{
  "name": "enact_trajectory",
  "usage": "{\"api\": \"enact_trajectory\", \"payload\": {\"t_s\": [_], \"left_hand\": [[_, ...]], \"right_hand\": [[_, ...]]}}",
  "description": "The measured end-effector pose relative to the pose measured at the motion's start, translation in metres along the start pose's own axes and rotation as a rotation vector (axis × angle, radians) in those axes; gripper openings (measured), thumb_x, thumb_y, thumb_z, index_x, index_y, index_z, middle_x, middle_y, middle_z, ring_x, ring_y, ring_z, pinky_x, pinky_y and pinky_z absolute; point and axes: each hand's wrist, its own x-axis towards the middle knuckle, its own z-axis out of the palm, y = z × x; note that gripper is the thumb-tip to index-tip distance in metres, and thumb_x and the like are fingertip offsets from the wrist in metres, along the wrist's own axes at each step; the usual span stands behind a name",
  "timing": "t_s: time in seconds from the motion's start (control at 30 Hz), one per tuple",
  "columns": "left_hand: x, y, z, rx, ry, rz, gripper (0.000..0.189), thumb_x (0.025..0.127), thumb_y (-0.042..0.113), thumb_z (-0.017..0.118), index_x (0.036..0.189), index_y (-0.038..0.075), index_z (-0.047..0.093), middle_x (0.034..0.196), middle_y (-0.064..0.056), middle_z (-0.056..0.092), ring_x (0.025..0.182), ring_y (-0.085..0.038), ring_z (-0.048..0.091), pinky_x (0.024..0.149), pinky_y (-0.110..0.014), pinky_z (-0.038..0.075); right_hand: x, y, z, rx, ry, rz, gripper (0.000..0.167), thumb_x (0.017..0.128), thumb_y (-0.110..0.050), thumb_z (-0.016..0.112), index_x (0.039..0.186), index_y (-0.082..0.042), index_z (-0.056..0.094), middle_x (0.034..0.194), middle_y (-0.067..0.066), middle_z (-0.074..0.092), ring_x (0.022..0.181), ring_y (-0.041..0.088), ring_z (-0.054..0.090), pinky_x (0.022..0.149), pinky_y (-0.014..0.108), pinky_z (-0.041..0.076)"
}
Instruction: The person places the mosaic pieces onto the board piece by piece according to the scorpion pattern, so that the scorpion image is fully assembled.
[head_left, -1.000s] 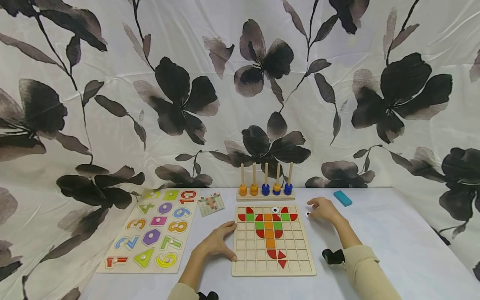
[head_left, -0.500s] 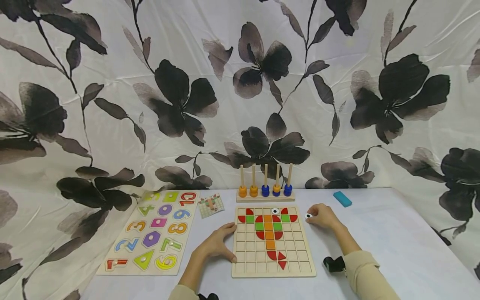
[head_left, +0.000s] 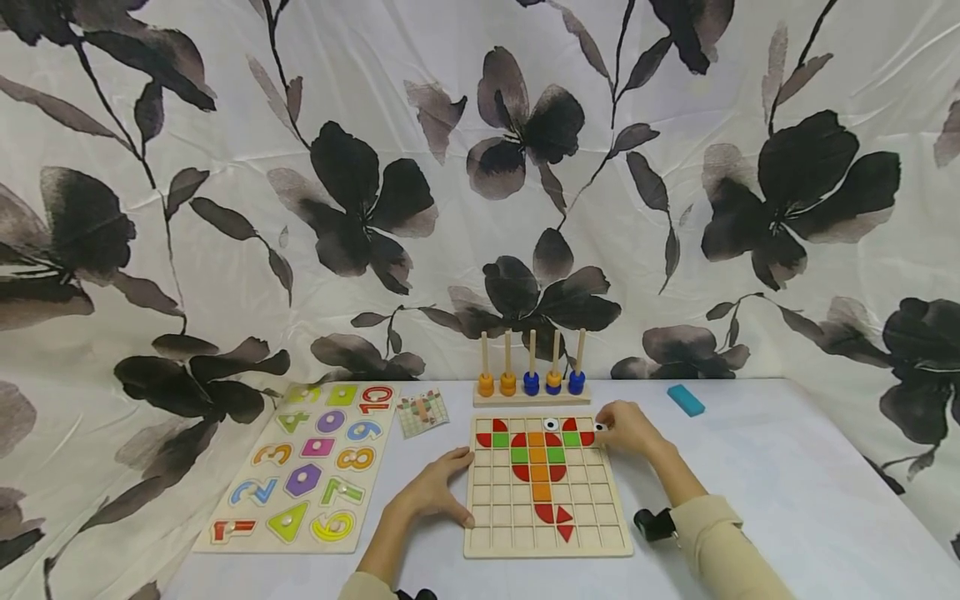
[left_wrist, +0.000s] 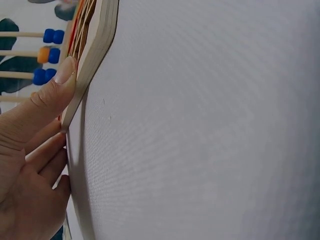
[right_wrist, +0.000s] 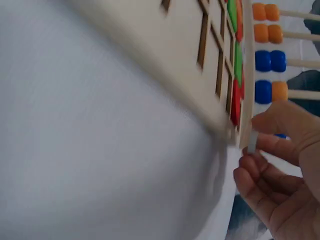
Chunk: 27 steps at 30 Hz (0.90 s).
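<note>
A wooden grid board lies on the table with red, green and orange tiles set in it, plus one white eye tile in its top row. My left hand rests against the board's left edge, thumb and fingers spread apart along it. In the left wrist view the thumb touches the board's side. At the board's upper right corner, my right hand pinches a second white eye tile with a black dot. That tile shows edge-on between thumb and fingers in the right wrist view.
Behind the board stands a peg stand with orange and blue beads. To the left lie a number-and-shape puzzle board and a small pattern card. A teal block sits at the right rear.
My right hand has picked the eye tile up from the table right of the board and brought it left to the board's upper right corner. The left hand stays in place.
</note>
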Motion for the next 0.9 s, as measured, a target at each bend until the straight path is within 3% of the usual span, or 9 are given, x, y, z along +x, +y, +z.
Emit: {"api": "enact_trajectory", "payload": {"t_s": [0.2,0.27,0.43,0.57,0.8,0.9], "left_hand": [[-0.001,0.002,0.0,0.015,0.003,0.0,0.098,0.055,0.019,0.09,0.138,-0.003,0.043,0.148,-0.02,0.033,0.135,-0.045,0.026,0.109,-0.06,0.024],[-0.002,0.003,0.0,0.012,0.004,0.001,0.098,0.055,0.018,0.09,0.138,-0.004,0.043,0.148,-0.021,0.033,0.135,-0.045,0.026,0.109,-0.06,0.024],[-0.002,0.004,-0.001,0.004,0.001,-0.003,0.098,0.055,0.018,0.09,0.138,-0.003,0.043,0.148,-0.02,0.033,0.135,-0.046,0.026,0.109,-0.06,0.024],[-0.001,0.004,-0.001,0.003,-0.004,-0.008,0.098,0.056,0.018,0.09,0.138,-0.003,0.042,0.148,-0.02,0.032,0.136,-0.044,0.026,0.109,-0.059,0.025],[0.0,0.003,0.0,0.0,-0.005,-0.017,0.098,0.056,0.019,0.09,0.139,-0.002,0.043,0.149,-0.019,0.033,0.136,-0.044,0.026,0.109,-0.059,0.025],[-0.001,0.003,0.0,0.0,-0.005,-0.019,0.098,0.056,0.019,0.09,0.138,-0.002,0.043,0.149,-0.019,0.033,0.136,-0.044,0.026,0.109,-0.059,0.025]], "right_hand": [[0.021,-0.029,0.018,0.114,0.055,-0.177,0.024,0.076,-0.007,0.073,0.094,0.008,0.068,0.082,0.01,0.066,0.072,0.017,0.058,0.067,0.032,0.054],[0.029,-0.043,0.025,0.144,0.045,-0.197,0.026,0.076,-0.008,0.074,0.096,0.008,0.068,0.084,0.012,0.067,0.073,0.019,0.059,0.068,0.032,0.055],[0.048,-0.07,0.045,0.166,-0.018,-0.166,0.029,0.077,-0.012,0.076,0.1,0.004,0.069,0.09,0.011,0.068,0.076,0.018,0.058,0.071,0.031,0.055],[0.06,-0.081,0.059,0.114,-0.063,-0.152,0.026,0.079,-0.011,0.074,0.101,0.002,0.069,0.092,0.009,0.068,0.079,0.017,0.06,0.076,0.032,0.056],[0.066,-0.087,0.066,0.017,-0.111,-0.168,0.025,0.078,-0.004,0.072,0.103,0.001,0.071,0.098,0.013,0.069,0.089,0.024,0.064,0.083,0.039,0.055],[0.066,-0.087,0.064,-0.002,-0.147,-0.137,0.022,0.081,-0.005,0.071,0.102,-0.001,0.072,0.1,0.012,0.07,0.091,0.025,0.064,0.084,0.04,0.054]]}}
